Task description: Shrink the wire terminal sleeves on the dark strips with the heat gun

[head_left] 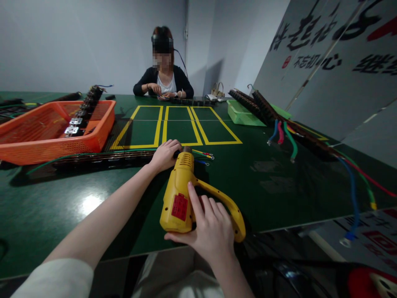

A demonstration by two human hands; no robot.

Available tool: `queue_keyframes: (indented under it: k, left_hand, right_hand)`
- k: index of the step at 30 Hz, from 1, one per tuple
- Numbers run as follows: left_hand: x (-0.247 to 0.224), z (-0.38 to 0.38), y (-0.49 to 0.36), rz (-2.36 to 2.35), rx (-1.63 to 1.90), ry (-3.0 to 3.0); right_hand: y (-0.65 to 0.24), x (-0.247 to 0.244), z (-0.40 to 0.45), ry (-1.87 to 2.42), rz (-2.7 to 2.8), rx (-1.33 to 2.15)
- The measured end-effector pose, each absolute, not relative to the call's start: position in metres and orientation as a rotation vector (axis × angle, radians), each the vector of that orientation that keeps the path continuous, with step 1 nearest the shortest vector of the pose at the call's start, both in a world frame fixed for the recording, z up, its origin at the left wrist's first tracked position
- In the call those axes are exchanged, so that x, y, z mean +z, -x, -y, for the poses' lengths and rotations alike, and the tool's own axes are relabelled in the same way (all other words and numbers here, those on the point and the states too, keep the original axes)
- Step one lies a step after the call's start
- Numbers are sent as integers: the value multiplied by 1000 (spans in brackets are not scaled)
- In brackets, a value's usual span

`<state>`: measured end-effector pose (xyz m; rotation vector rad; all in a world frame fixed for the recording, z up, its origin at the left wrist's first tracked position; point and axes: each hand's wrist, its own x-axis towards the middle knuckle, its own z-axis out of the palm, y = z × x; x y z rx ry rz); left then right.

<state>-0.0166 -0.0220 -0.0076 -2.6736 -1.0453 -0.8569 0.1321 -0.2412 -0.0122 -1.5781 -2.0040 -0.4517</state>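
A yellow heat gun (180, 194) with a red label lies in my right hand (211, 223), whose fingers wrap its handle while the index finger stretches along the body. Its nozzle points away from me, close to my left hand (167, 154). My left hand is closed over the right end of a long dark strip (105, 159) with a green wire along it. Past my left fingers, thin wires with ring terminals (206, 155) stick out to the right, beyond the nozzle. The fingertips of my left hand are partly hidden.
At left stands an orange basket (56, 145) with a dark strip leaning in it. A green basket (245, 115) at right bears more strips, their coloured cables (290, 140) hanging out. Yellow tape rectangles (181, 144) mark the green table. Across it sits another person (164, 78).
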Motion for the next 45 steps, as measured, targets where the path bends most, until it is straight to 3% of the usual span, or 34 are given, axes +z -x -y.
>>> queue_keyframes:
  k: [22,45]
  left_hand:
    - [-9,22,18,996,-932,2736]
    - [-9,21,18,982,-988,2773]
  right_hand:
    - [-184,-6,260,1666,1979,-562]
    - [-132,-11,236,1528,2020,-459]
